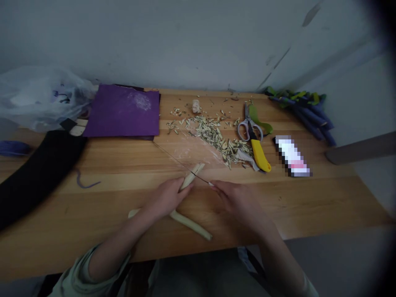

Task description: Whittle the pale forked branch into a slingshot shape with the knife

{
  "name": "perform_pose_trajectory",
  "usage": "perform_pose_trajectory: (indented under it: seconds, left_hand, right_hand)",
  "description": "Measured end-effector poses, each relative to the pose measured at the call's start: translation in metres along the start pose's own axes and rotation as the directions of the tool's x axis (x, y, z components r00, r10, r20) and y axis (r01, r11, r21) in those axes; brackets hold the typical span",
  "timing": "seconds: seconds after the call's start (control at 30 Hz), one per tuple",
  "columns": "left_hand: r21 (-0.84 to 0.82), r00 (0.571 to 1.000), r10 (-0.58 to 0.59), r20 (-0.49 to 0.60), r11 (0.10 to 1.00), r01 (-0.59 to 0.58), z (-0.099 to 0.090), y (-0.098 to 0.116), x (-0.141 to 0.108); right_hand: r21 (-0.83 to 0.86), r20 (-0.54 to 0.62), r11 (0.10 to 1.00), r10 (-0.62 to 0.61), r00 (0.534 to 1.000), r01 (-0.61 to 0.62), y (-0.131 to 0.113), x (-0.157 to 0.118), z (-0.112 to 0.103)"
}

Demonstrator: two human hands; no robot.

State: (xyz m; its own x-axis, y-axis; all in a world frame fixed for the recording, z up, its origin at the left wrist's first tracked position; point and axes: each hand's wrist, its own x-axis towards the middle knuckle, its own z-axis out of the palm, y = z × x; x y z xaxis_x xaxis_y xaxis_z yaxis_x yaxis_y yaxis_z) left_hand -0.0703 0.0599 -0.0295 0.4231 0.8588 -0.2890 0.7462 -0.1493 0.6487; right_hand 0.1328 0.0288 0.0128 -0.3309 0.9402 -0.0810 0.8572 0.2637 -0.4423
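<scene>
My left hand [168,196] is closed around a pale, peeled forked branch [188,178]. One end of the branch sticks up past my fingers, and a bare prong runs along the table below the wrist; the fork is partly hidden under my hand and forearm. My right hand [233,200] is closed on the whitish end of a long, thin, straight tool [175,158]. The tool lies across the upper end of the branch and stretches left to the purple sheet's corner. Whether it is a rod, fine blade or wire, I cannot tell.
Bark and wood shavings [213,138] are heaped behind my hands. Pruning shears [249,126], a yellow-handled cutter [260,156] and a phone [292,156] lie right. Purple sheets [120,113], a plastic bag [43,97] and black material [43,173] lie left. Dark-wrapped sticks [306,111] stand back right.
</scene>
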Motion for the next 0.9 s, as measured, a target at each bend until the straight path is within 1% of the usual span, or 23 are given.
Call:
perform_pose_trajectory:
  seconds: [0.1,0.23,0.37,0.43,0.57,0.63,0.73,0.9]
  left_hand:
    - [0.017,1.000,-0.001,0.000,1.000,0.001,0.000,0.001,0.000]
    - [0.031,1.000,0.027,-0.002,0.999,-0.027,0.001,0.001,-0.001]
    - [0.017,1.000,0.028,-0.010,0.999,-0.028,0.001,0.001,-0.001]
    - [-0.012,1.000,0.026,-0.010,1.000,-0.026,0.001,0.001,-0.001]
    - [-0.060,0.998,0.009,-0.054,0.998,-0.012,0.001,-0.002,-0.001]
    - [-0.071,0.998,0.008,-0.063,0.997,-0.012,0.000,-0.002,-0.002]
    - [-0.089,0.999,0.025,-0.045,0.996,-0.029,-0.001,-0.001,-0.003]
    - [-0.105,1.000,0.015,-0.026,0.994,-0.018,-0.002,0.001,-0.004]
  right_hand:
    - [-0.012,-0.009,0.999,-0.029,1.000,0.029,0.002,0.001,-0.003]
    - [0.025,0.025,0.995,-0.095,0.995,0.094,0.011,0.004,-0.009]
    - [0.055,0.051,0.990,-0.133,0.990,0.130,0.017,0.006,-0.012]
    - [0.051,0.031,0.989,-0.137,0.990,0.136,0.015,0.005,-0.009]
    - [-0.029,-0.022,0.994,-0.104,0.994,0.104,0.007,0.000,0.005]
    - [-0.003,-0.035,0.995,-0.098,0.995,0.098,0.006,-0.001,0.010]
    - [0.074,-0.067,0.991,-0.103,0.992,0.108,0.012,-0.001,0.012]
    - [0.066,-0.077,0.988,-0.134,0.988,0.139,0.023,0.003,0.009]
